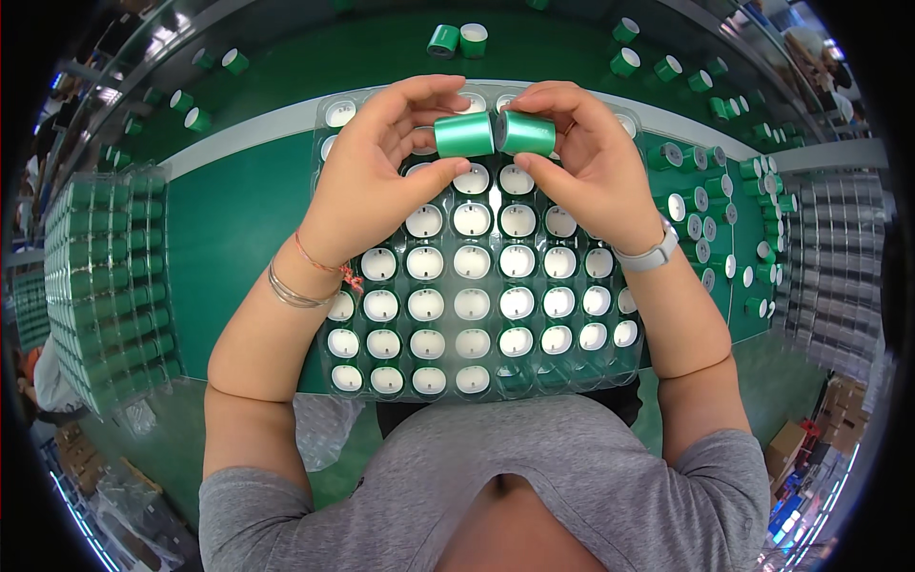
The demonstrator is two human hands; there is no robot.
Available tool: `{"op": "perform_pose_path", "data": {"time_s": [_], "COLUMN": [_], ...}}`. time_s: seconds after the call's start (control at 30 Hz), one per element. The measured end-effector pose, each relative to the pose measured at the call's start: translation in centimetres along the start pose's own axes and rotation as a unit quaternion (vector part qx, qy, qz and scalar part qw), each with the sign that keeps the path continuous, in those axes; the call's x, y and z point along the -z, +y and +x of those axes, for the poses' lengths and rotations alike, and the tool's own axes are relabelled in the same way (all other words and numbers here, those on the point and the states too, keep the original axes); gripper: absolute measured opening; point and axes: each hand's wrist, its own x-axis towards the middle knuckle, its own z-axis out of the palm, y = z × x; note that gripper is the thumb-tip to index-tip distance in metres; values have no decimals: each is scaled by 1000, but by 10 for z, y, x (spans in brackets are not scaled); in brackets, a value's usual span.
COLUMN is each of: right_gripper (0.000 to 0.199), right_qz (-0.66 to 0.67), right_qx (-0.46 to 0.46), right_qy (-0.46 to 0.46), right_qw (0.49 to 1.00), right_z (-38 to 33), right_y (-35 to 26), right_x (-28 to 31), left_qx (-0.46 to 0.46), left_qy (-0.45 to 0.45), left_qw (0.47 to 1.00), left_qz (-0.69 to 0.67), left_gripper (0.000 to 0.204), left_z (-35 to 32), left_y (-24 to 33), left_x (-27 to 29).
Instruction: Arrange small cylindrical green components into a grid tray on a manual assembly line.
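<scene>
Both my hands are raised over the far part of a clear plastic tray [569,372]. In my left hand [372,172] a shiny green cylinder [463,136] lies on its side between thumb and fingers. My right hand [608,170] grips a second green cylinder [530,134], whose dark end faces the first one. The two cylinders' ends almost meet; whether they touch I cannot tell. Rows of green pieces with white oval tops [472,261] fill most of the tray's pockets. Its near right pockets hold none.
Loose green cylinders [701,198] stand on the green table [229,257] to the right. Stacks of filled trays [105,276] rise at the left, more clear trays [834,262] at the right. Beyond the pale table edge, a green belt [334,57] carries scattered cylinders [443,41].
</scene>
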Motion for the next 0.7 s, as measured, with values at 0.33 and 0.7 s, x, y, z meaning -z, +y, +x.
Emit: {"op": "perform_pose_path", "data": {"time_s": [0.33,0.7], "right_gripper": [46,50], "right_qz": [-52,-72], "right_qx": [21,27], "right_qy": [-25,-33], "right_qw": [998,996], "right_z": [0,-1], "right_y": [1,-2], "right_x": [2,0], "left_qx": [-16,-34], "left_qy": [-26,-48], "left_qw": [997,998], "left_qz": [65,37], "left_gripper": [41,42], "left_z": [2,2], "left_y": [-2,-1], "left_x": [3,3]}}
